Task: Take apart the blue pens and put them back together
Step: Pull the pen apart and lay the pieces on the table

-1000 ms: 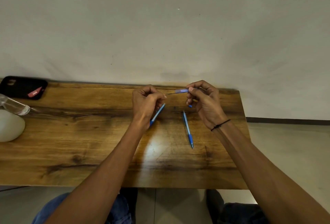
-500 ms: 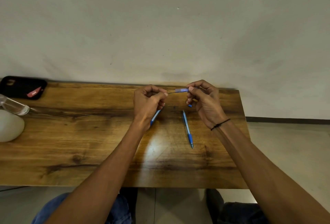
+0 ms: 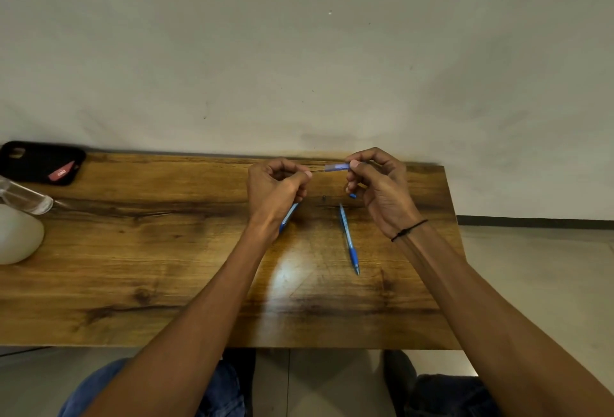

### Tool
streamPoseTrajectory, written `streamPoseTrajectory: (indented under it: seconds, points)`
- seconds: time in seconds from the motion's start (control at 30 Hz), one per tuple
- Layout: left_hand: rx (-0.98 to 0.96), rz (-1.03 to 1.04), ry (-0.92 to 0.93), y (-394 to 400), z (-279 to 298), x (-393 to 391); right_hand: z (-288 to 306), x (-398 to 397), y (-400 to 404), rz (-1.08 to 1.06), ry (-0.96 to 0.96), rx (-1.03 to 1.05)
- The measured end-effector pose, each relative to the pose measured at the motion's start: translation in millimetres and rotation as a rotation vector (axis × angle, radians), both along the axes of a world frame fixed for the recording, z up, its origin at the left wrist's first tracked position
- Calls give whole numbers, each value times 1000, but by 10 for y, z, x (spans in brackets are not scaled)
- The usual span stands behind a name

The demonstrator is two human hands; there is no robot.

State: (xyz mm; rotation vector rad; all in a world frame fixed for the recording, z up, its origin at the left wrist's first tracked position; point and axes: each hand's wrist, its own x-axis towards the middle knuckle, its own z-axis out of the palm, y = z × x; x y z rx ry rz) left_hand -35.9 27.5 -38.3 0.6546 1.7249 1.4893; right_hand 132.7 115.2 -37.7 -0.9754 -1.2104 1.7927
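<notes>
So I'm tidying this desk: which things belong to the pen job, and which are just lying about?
Pen job:
- blue barrel piece pinched in right hand
- thin refill pinched by left hand
- blue pen part under that hand
- whole blue pen

Lying about:
- black phone
- clear glass
- white rounded object

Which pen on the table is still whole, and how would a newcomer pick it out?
On the wooden table, look just left of the right hand's wrist. The whole blue pen lies there alone, untouched, tip toward the person. The other blue pieces sit in or under the hands, including one under the left hand.
</notes>
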Motion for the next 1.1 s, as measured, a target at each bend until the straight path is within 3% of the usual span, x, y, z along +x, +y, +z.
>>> streamPoseTrajectory:
  seconds: [0.77, 1.1]
  points:
    - [67, -23, 85, 24, 13, -40, 10, 13, 4, -17, -17, -15]
    - [57, -63, 9, 3, 9, -61, 8, 3, -3, -17, 6, -28]
